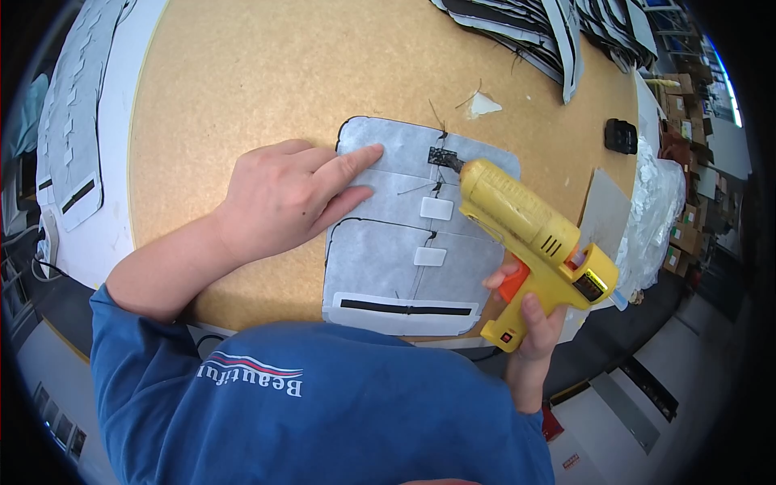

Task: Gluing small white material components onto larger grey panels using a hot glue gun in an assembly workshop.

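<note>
My right hand (540,323) grips a yellow hot glue gun (525,214) by its handle, fingers near the orange trigger (512,281). The gun's nozzle meets a small black patch (442,157) on a grey fabric panel (368,267) with black edging. My left hand (283,190) lies at the panel's left edge, its index finger and thumb stretched out over the fabric, holding nothing. Below the nozzle, a white tab (436,208) and a second white tab (430,257) sit on the centre seam, with loose black threads. A black strip (404,308) crosses the panel's near end.
Stacked grey and black panels (517,32) lie at the table's far right. Further panels (81,121) are on a white surface at left. Near the brown table's (242,81) right edge are a black box-like item (621,136), clear plastic wrap (656,202) and a white scrap (483,105).
</note>
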The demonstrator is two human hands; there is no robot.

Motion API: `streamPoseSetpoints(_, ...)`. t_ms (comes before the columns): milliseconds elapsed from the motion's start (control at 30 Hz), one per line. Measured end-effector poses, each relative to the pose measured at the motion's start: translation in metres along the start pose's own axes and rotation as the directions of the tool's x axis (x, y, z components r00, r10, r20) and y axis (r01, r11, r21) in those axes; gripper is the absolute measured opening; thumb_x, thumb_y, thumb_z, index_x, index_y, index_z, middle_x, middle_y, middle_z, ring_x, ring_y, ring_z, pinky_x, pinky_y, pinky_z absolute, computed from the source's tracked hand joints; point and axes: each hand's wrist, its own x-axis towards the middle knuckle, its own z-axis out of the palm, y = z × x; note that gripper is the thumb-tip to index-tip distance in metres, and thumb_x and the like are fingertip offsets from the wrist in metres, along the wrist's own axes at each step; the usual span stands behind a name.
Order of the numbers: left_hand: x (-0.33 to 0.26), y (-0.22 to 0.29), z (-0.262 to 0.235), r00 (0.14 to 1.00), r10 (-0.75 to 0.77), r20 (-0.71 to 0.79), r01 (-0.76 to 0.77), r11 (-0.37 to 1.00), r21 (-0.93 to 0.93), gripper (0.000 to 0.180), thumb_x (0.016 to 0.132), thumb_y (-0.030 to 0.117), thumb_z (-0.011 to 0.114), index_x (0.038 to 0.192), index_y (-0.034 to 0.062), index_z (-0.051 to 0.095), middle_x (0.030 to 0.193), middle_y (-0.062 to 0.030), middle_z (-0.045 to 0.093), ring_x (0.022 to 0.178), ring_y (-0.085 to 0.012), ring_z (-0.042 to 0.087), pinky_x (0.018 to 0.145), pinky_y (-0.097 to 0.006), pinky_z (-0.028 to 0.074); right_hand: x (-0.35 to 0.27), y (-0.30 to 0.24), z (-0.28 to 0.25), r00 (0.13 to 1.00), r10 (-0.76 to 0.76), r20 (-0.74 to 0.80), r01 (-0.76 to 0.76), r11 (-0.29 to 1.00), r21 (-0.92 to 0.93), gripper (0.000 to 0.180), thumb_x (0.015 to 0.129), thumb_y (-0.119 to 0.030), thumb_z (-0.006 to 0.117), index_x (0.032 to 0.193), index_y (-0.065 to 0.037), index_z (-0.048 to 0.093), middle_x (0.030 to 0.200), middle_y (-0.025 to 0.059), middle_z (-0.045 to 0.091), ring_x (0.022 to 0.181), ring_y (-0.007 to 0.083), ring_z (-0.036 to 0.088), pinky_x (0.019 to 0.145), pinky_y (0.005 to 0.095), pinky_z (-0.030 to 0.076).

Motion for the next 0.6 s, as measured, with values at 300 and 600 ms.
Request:
streamPoseSetpoints(300, 0.001, -0.001, 0.001, 1.0, 0.009, -0.003, -0.009, 1.0, -0.025, 0.04, 0.082, 0.025, 0.075, 0.12, 0.0136, 0.067, 0.061, 0.0006, 0.053, 0.053, -0.0152, 0.054, 0.047, -0.031, 0.043, 0.014, 0.0, 0.016, 0.996, -0.052, -0.069, 0.051, 0.998, -0.024, 0.06, 0.088, -0.026, 0.066, 0.132, 0.006, 0.041, 0.108, 0.0188, 0.062, 0.095, 0.029, 0.065, 0.086, 0.0428, 0.054)
streamPoseSetpoints(600, 0.001, -0.001, 0.001, 1.0, 0.006, -0.003, -0.006, 1.0, -0.017, 0.04, 0.082, 0.025, 0.075, 0.119, 0.0141, 0.067, 0.061, 0.0004, 0.053, 0.053, -0.0157, 0.054, 0.047, -0.031, 0.043, 0.008, -0.001, 0.007, 0.999, -0.017, 0.029, 0.017, 1.0, -0.01, 0.054, 0.09, -0.017, 0.062, 0.135, 0.006, 0.041, 0.11, 0.0196, 0.063, 0.1, 0.027, 0.064, 0.091, 0.0406, 0.05)
